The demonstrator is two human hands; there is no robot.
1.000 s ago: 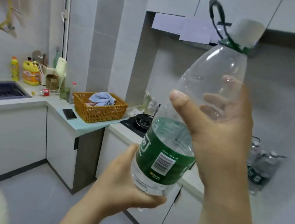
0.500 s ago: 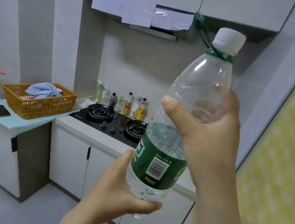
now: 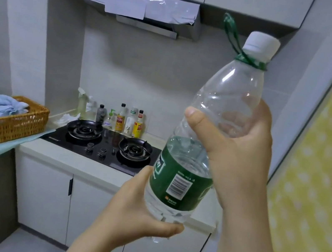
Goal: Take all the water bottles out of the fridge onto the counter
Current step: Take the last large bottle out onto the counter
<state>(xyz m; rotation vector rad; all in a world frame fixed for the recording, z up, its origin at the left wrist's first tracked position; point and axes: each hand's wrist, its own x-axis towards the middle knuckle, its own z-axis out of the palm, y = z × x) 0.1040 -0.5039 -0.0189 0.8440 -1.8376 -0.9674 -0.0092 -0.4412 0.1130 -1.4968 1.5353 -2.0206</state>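
Water bottle [image 3: 232, 88], cap pointing up and rightward, clasped by left grip [image 3: 135, 213] at base, right grip [image 3: 242, 160] mid-body.

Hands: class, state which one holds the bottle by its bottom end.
The left hand, curled under the bottle; the right hand grips it higher up, round the middle.

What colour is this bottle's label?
The label on the water bottle is dark green, with a white barcode patch; head view.

1 water bottle [image 3: 175, 184], 2 hands [image 3: 130, 212] [image 3: 242, 160], 2 burners [image 3: 84, 129] [image 3: 134, 149], 1 basket [image 3: 6, 127]
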